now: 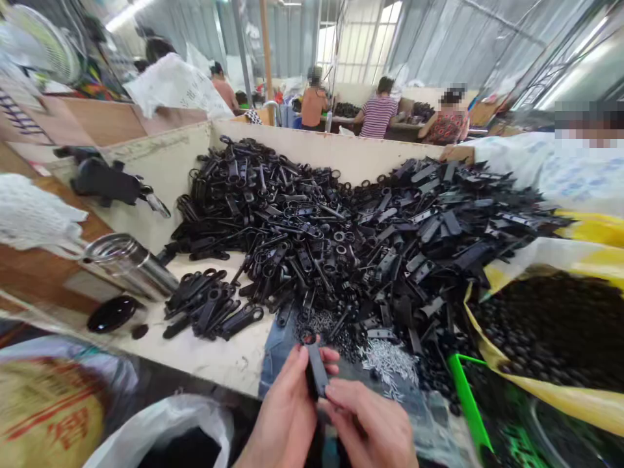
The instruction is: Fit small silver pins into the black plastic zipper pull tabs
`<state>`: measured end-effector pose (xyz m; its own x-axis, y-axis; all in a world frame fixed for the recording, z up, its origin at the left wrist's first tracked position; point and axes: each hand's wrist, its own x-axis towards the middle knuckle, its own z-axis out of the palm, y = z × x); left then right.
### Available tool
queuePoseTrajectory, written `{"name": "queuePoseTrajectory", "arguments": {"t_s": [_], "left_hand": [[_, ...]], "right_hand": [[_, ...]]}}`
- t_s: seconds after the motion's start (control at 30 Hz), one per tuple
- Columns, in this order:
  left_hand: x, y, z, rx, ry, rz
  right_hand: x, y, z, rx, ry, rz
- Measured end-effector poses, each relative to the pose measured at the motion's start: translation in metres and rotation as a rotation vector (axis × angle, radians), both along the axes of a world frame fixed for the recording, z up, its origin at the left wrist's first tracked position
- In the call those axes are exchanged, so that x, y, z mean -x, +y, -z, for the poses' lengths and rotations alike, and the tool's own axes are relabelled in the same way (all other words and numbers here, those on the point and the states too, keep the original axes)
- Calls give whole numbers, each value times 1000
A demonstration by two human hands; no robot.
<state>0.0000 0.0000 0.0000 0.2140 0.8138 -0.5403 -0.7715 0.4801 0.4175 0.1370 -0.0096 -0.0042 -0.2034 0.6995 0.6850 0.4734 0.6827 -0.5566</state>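
Observation:
A long black plastic part with a ring at its far end is held up in front of me by both hands. My left hand wraps it from the left, thumb along its side and fingertips showing on the right. The fingers of my right hand pinch its near end. Just beyond my hands lie small silver pins and a patch of small dark metal pieces. A big heap of similar black parts rises behind them. Left of my hands is a smaller pile of ringed black parts.
At left stand a steel canister and a round black lid. A white bag is open at lower left. On the right are a green crate and a yellow-edged sack of dark pieces. Several people sit at the back.

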Motion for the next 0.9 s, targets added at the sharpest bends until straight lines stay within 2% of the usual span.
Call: {"name": "queuePoseTrajectory", "arguments": {"t_s": [0.17, 0.4, 0.6, 0.73, 0.9], "left_hand": [[1, -1, -12, -38, 71, 34], [-2, -6, -10, -83, 177, 38], [-5, -8, -14, -89, 143, 43], [-6, -8, -15, -70, 129, 76], [-4, -10, -13, -123, 269, 111]], "right_hand": [[0, -6, -2, 19, 3, -17], [-6, -17, 8, 30, -118, -3], [-7, -21, 16, 89, -86, 44], [-7, -21, 17, 58, -104, 33], [-8, -24, 15, 105, -104, 41]]}}
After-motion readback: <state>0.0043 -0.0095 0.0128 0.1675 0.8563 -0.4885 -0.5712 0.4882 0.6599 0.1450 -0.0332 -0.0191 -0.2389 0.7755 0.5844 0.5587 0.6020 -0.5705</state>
